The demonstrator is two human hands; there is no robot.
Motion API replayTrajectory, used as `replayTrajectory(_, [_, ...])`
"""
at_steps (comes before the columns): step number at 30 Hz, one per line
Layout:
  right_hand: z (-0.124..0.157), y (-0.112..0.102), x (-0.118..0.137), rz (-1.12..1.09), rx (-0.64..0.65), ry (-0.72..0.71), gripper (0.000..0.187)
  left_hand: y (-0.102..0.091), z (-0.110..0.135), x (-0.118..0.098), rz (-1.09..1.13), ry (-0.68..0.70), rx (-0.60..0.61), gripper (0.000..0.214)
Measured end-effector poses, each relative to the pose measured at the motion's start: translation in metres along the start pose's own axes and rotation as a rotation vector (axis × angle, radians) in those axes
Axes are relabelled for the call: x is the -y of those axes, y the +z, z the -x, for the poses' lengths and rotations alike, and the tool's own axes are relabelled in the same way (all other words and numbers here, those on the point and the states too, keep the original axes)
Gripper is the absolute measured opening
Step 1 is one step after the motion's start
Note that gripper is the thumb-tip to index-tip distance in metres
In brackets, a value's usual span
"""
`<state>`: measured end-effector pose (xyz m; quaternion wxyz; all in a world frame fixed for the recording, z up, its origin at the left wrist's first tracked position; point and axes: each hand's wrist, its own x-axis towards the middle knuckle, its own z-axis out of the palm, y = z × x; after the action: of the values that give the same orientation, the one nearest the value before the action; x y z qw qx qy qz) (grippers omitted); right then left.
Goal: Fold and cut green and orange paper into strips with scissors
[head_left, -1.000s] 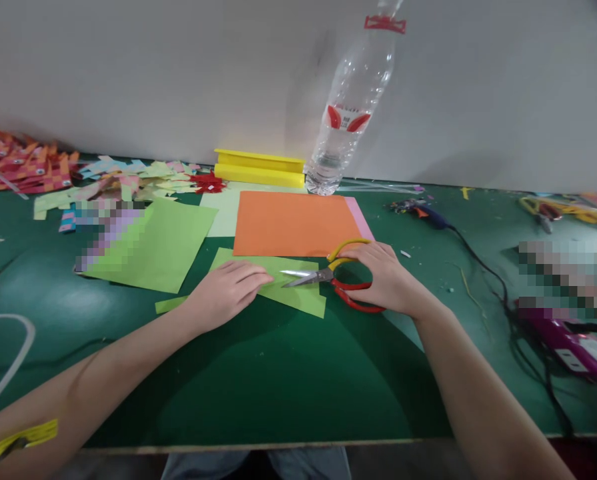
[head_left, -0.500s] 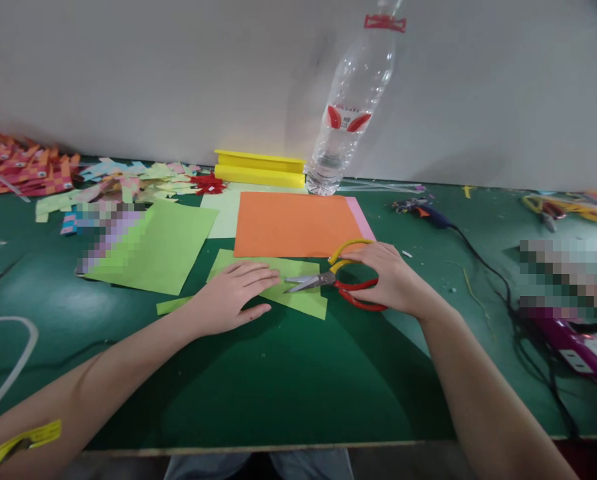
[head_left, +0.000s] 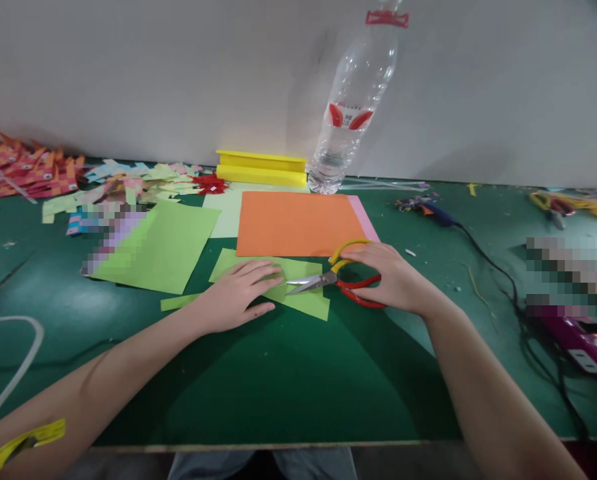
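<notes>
My left hand lies flat, fingers stretched out, on overlapping light green paper pieces on the table. Part of that paper is hidden beneath the palm. In my right hand is a pair of scissors with one yellow and one red handle loop. Its blades are slightly parted and point left over the green paper, their tips just right of my left fingers. A narrow green paper strip sticks out left of my left wrist. Just behind the hands rests an orange sheet.
A larger green sheet lies to the left, near paper scraps. A tall plastic bottle stands by the wall beside folded yellow paper. On the right are a blue-handled tool with a cord and a purple power strip.
The view has shifted very slightly. Both hands and the scissors stay in nearly the same place over the green paper.
</notes>
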<state>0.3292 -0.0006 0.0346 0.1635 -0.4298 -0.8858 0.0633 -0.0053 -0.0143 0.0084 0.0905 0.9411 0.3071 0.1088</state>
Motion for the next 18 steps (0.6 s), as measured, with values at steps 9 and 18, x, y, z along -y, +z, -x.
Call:
replayTrajectory(9, [0.0005, 0.0055, 0.0001, -0.055, 0.073, 0.035, 0.049, 0.0025, 0.0009, 0.0024, -0.026, 0.024, 0.064, 0.051])
replayTrajectory(18, [-0.0008, 0.0060, 0.0089, -0.060, 0.095, 0.067, 0.041, 0.0035, 0.0005, 0.0036, -0.004, 0.003, 0.074, 0.050])
